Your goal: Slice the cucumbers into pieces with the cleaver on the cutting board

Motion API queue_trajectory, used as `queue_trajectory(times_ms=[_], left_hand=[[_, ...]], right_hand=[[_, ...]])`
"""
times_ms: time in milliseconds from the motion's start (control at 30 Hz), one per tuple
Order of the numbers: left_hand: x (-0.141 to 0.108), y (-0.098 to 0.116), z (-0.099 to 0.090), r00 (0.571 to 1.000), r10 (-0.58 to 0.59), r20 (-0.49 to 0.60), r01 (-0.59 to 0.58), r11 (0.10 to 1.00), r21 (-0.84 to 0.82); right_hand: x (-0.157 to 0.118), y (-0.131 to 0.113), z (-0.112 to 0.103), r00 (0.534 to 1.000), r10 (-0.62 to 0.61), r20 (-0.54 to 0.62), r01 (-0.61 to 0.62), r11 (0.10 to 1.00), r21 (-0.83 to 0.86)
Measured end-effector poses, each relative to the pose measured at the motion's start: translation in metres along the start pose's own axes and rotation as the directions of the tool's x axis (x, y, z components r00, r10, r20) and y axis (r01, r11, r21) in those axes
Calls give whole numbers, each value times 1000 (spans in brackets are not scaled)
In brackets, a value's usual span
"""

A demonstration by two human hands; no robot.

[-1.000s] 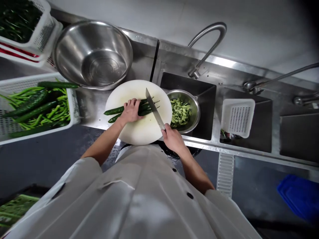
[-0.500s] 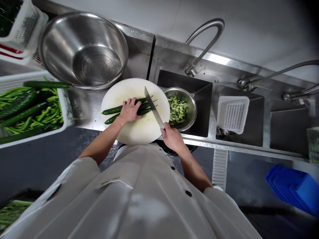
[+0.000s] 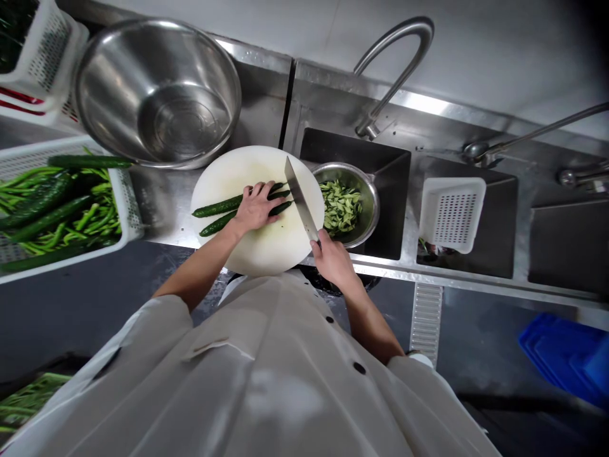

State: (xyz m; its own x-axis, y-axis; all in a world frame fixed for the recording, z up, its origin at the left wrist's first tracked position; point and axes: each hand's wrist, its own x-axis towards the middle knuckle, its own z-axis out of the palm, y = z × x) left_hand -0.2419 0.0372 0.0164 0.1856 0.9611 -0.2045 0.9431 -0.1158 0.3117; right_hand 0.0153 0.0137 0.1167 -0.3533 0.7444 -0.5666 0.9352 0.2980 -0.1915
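Dark green cucumbers lie side by side on a round white cutting board. My left hand presses down across them, fingers spread over their tops and holding them together. Closed around the handle of a broad kitchen knife is my right hand. The blade stands just right of the cucumber ends, pointing away from me; whether its edge touches the board I cannot tell. Right of the board, a metal bowl holds many cut green pieces, and the board's edge overlaps it.
A large steel basin stands behind the board at left. A white basket at the left holds cucumbers and long green peppers or beans. Right are sinks, a curved faucet and a white perforated basket. Blue containers sit lower right.
The knife has shifted slightly right, away from the cucumber ends, and the thin tips beyond the blade no longer show. My left hand has slid a little right.
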Motion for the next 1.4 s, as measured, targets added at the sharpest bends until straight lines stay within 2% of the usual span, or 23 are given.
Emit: queue_trajectory(times_ms=[200,333,533,667,800,900,967,1067,1167,1233,1300,1400], left_hand=[[10,3,1,1000,-20,19,20,1000,16],[8,6,-2,999,-37,13,37,999,25],[-4,3,-4,968,-248,-31,248,969,3],[-4,-2,0,972,-233,-12,233,972,-8],[-3,-2,2,978,-207,-16,207,978,-29],[-1,0,1,977,-211,-11,211,977,-21],[-3,0,2,976,-216,-12,216,976,-7],[-15,-7,3,982,-188,-10,189,982,15],[-24,-20,2,988,-153,21,152,988,24],[-17,-27,-3,987,-158,37,158,987,2],[6,-30,-11,985,-167,41,168,985,-27],[59,-21,-22,982,-175,66,177,984,-36]], right_hand=[[0,5,1,1000,-13,-6,13,1000,18],[2,6,2,1000,-26,13,26,1000,2],[0,-4,-6,994,-83,65,85,996,-22],[4,-10,-17,986,-125,107,129,991,-26],[28,-16,-19,979,-166,122,165,986,17],[58,-25,-3,981,-168,95,164,985,50],[73,-29,14,987,-159,35,157,986,48],[78,-22,41,986,-158,-51,160,985,59],[57,2,67,979,-146,-139,168,972,162],[33,24,85,968,-60,-242,131,948,291],[8,47,101,950,46,-308,108,879,464],[-23,80,118,918,212,-336,70,746,663]])
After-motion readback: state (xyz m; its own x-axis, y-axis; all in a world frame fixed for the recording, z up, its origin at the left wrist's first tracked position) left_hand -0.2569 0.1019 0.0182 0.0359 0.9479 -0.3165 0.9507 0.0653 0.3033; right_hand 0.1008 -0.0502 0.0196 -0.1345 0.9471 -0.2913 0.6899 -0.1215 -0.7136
